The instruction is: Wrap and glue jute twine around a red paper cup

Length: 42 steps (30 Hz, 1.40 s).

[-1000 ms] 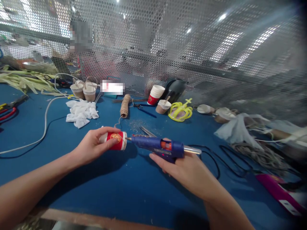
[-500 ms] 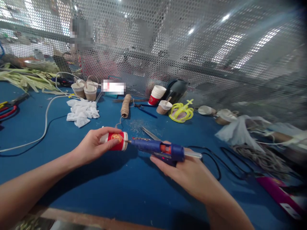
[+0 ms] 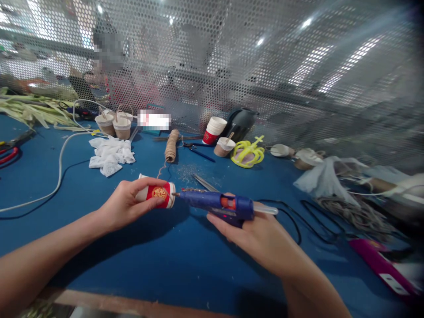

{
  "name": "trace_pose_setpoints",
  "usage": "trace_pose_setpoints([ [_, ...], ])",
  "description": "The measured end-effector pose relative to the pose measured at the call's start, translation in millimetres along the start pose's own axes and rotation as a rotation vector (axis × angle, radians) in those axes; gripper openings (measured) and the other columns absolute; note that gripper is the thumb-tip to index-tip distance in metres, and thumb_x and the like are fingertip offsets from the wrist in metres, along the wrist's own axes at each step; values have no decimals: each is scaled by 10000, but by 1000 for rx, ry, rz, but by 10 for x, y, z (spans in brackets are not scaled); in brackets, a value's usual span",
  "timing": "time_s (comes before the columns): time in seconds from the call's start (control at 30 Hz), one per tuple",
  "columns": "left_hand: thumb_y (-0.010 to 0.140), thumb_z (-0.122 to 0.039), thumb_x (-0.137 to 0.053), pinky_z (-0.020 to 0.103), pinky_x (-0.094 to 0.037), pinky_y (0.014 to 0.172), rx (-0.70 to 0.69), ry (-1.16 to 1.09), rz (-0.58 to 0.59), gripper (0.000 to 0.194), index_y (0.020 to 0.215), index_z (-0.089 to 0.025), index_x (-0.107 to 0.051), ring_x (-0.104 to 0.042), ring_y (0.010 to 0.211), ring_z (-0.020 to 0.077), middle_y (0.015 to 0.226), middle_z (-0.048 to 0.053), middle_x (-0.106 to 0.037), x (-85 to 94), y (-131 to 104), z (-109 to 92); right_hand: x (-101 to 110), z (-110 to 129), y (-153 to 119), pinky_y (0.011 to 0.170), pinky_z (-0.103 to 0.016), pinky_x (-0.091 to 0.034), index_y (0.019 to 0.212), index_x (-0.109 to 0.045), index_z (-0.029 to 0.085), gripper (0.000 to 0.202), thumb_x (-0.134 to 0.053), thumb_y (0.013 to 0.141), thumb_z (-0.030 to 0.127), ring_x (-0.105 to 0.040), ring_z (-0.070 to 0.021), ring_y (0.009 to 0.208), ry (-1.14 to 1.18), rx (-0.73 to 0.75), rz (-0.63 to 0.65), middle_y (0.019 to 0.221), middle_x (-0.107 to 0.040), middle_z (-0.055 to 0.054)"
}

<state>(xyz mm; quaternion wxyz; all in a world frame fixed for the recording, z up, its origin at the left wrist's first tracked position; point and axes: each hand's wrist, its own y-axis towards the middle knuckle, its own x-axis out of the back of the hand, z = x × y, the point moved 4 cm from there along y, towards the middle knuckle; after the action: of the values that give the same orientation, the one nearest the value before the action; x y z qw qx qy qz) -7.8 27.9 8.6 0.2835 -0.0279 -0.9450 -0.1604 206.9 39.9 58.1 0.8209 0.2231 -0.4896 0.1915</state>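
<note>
A red and white paper cup lies sideways in my left hand, thumb and fingers closed around it. My right hand grips a blue glue gun, a clear glue stick showing at its rear. The gun's nozzle is at the cup's right end; whether it touches is too small to tell. From the cup a thin twine runs up to a twine roll. Scissors lie behind the gun, their handles hidden.
White cloth pieces and wrapped cups stand back left. Stacked cups, pliers, a yellow crown-shaped frame and a dark flask are behind. Cables and a purple power strip lie right, red-handled cutters left.
The view has shifted slightly, so the table items sit a little further left. The cup is turned slightly, showing more of its gold emblem, and my left thumb has moved lower on it.
</note>
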Motion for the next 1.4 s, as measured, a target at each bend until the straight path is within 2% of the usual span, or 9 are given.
trace_pose_setpoints([
  [0.13, 776, -317, -533, 180, -399, 475, -77, 7, 9, 329, 1024, -115, -612, -530, 520, 100, 709, 44, -679, -7, -26, -18, -5, -36, -1, 516, -242, -429, 702, -589, 212, 154, -527, 783, 328, -548, -132, 460, -2, -40, -8, 452, -556, 52],
  [0.37, 786, -309, -533, 173, -430, 512, -131, 50, -3, 319, 1038, -127, -605, -570, 553, 99, 801, 51, -699, -2, -23, -15, 5, 4, -19, 450, -224, -392, 693, -585, 214, 124, -530, 784, 277, -492, -100, 377, 1, -22, 23, 429, -538, 70],
  [0.67, 781, -291, -541, 163, -438, 520, -157, 76, 5, 297, 1035, -150, -602, -586, 553, 93, 803, 37, -705, -3, -59, -73, 32, -11, -4, 454, -236, -393, 666, -598, 218, 152, -527, 784, 282, -502, -112, 381, -6, -22, -9, 403, -530, 67],
  [0.87, 788, -286, -537, 161, -441, 535, -162, 109, 30, 297, 1053, -162, -587, -580, 550, 86, 799, 28, -706, -12, -65, -64, 47, -1, -26, 458, -245, -417, 662, -614, 237, 164, -515, 782, 289, -537, -138, 413, -16, -20, 15, 380, -517, 59],
  [0.93, 789, -283, -537, 157, -437, 533, -162, 118, 23, 292, 1049, -162, -586, -580, 551, 84, 798, 25, -705, -9, -63, -64, 62, 13, -19, 490, -244, -441, 666, -617, 238, 162, -512, 781, 286, -580, -151, 488, -5, -25, 21, 424, -558, 45],
  [1.03, 790, -258, -539, 149, -428, 528, -190, 118, 22, 286, 1054, -155, -583, -574, 541, 77, 786, 21, -703, -8, -68, -83, 82, 29, 10, 590, -245, -481, 750, -631, 230, 138, -503, 787, 267, -628, -163, 645, 38, -18, 15, 637, -668, 17],
  [1.13, 787, -251, -544, 149, -421, 518, -199, 126, 40, 286, 1053, -155, -586, -568, 529, 76, 768, 16, -700, -15, -74, -98, 81, 24, 28, 633, -246, -488, 814, -632, 219, 140, -499, 790, 255, -635, -161, 695, 62, -15, 11, 748, -689, 6],
  [1.3, 787, -279, -537, 155, -424, 524, -160, 104, 36, 294, 1052, -164, -593, -569, 545, 82, 788, 15, -699, -8, -63, -91, 58, 7, -9, 503, -239, -443, 700, -623, 222, 137, -519, 777, 267, -575, -141, 481, 6, -32, 22, 443, -572, 46],
  [1.4, 783, -305, -537, 164, -431, 533, -119, 62, 23, 291, 1027, -164, -605, -577, 569, 93, 807, 24, -700, -6, -48, -76, 45, 12, -33, 441, -238, -406, 579, -568, 230, 208, -511, 776, 267, -522, -125, 400, -7, -28, 25, 374, -516, 58],
])
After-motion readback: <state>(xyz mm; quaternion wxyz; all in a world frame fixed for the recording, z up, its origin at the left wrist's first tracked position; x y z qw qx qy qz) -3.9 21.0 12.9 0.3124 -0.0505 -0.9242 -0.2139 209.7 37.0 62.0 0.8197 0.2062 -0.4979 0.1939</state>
